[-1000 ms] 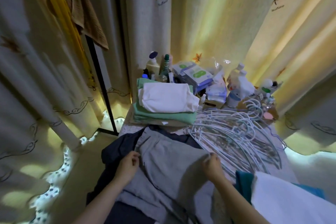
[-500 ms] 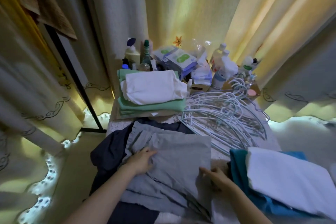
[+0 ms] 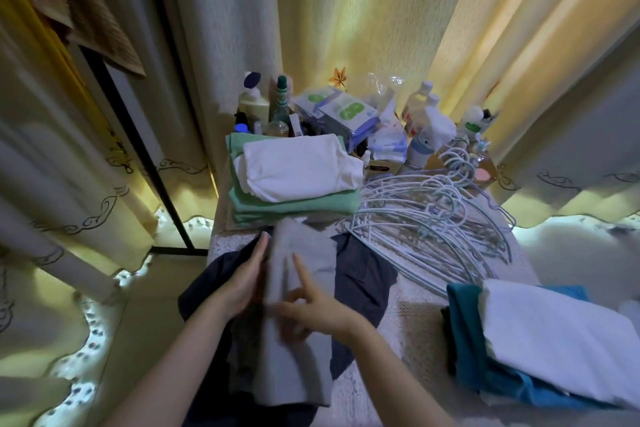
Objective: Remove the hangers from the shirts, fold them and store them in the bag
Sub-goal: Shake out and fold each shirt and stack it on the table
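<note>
Cream curtains [image 3: 346, 17]: hang in folds behind and on both sides of the worktop, glowing with light from behind.
Worktop [image 3: 426, 315]: covered with a pale lace cloth and crowded with laundry.
White-and-teal pile [image 3: 554, 340]: folded white cloth lying on teal cloth at the near right edge of the worktop.
Navy garment [image 3: 363, 281]: spread under the grey shirt, with its left side draping over the worktop's edge.
Grey shirt [image 3: 304, 367]: folded into a long narrow strip. It lies on the navy garment at the near left of the worktop, running from just in front of the green stack toward the person.
Hangers [image 3: 433, 229]: a heap of bare pale wire ones, hooks toward the bottles, to the right of the shirt and apart from it.
Green stack [image 3: 294, 208]: folded green cloth with a white garment [image 3: 298, 170] on top, behind the shirt.
Left hand [image 3: 242, 282]: the forearm reaches in from the lower left. The hand stands on edge against the strip's left side, fingers [image 3: 261, 248] straight and together, gripping nothing.
Right hand [image 3: 313, 314]: the forearm comes from the lower right and the hand lies across the middle of the strip. The index finger [image 3: 300, 270] is stretched along the cloth. The other fingers are blurred, so I cannot tell whether they pinch the fabric.
Bottles and packets [image 3: 346, 111]: clustered at the far end against the curtains.
</note>
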